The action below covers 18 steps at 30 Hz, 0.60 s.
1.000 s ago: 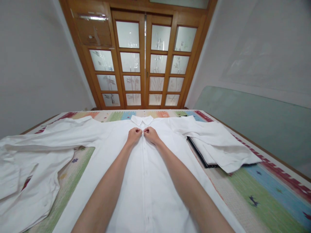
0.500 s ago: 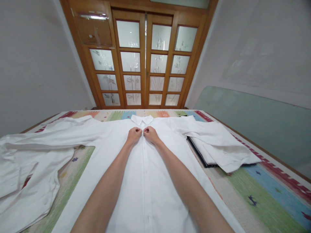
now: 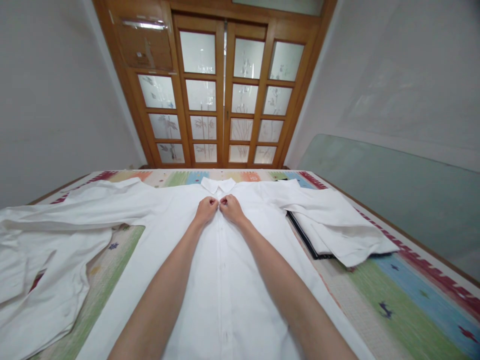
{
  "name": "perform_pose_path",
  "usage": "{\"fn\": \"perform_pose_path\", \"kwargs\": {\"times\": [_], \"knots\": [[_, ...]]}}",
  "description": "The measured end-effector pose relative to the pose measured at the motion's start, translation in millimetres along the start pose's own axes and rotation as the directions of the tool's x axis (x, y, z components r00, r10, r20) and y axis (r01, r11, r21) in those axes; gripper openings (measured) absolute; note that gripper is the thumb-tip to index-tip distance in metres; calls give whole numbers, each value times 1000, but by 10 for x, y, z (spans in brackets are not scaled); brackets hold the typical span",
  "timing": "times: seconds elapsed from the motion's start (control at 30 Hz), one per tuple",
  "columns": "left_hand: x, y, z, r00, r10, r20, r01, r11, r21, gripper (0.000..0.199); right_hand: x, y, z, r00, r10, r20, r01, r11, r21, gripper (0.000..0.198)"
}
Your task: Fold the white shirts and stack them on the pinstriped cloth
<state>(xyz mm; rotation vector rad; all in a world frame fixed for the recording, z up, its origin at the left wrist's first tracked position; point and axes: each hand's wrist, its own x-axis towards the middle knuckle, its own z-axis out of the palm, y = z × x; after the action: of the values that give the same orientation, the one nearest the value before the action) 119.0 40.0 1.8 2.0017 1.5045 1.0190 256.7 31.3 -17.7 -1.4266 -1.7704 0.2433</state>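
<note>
A white button-up shirt (image 3: pixel 202 295) lies spread flat, front side up, its collar (image 3: pixel 218 185) toward the far edge and its sleeves out to both sides. Just below the collar, my left hand (image 3: pixel 207 207) pinches the shirt's front placket from the left. Opposite it, my right hand (image 3: pixel 230 206) grips the same placket, fingers bent and pressed together. The two hands almost meet. Whatever small button or buttonhole sits between the fingertips is hidden. Further down, the placket runs straight toward me between my forearms.
A patterned, striped cloth (image 3: pixel 375 300) covers the surface beneath. At left lies another crumpled white garment (image 3: pixel 48 295). Folded white and black cloth (image 3: pixel 313 240) sits under the right sleeve. A pale green panel (image 3: pixel 386 185) stands along the right wall, and wooden glass doors (image 3: pixel 225 115) are beyond.
Both hands keep their pinch on the placket at nearly the same spot. The whole view has shifted slightly; the shirt and other cloths lie as before.
</note>
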Motion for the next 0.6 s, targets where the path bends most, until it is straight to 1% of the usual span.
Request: {"fn": "perform_pose_path", "kwargs": {"times": [0.1, 0.2, 0.33, 0.47, 0.6], "knots": [[-2, -3, 4, 1000, 19, 0, -19, 999, 30, 18, 19, 7, -9, 1000, 5, 26, -5, 1000, 15, 5], [-9, -6, 14, 1000, 27, -5, -27, 997, 69, 17, 26, 2, -13, 999, 15, 52, -15, 1000, -9, 6], [-24, -4, 25, 1000, 28, -11, -26, 992, 120, 14, 8, -38, -15, 996, 24, 86, -15, 995, -100, 7], [-39, 10, 30, 999, 29, -21, -25, 987, 159, 13, -17, -107, -39, 989, 89, 118, -62, 976, -210, 7], [-42, 25, 39, 999, 15, -35, -9, 982, 189, 15, -25, -165, -62, 978, 133, 164, -80, 952, -295, 11]]}}
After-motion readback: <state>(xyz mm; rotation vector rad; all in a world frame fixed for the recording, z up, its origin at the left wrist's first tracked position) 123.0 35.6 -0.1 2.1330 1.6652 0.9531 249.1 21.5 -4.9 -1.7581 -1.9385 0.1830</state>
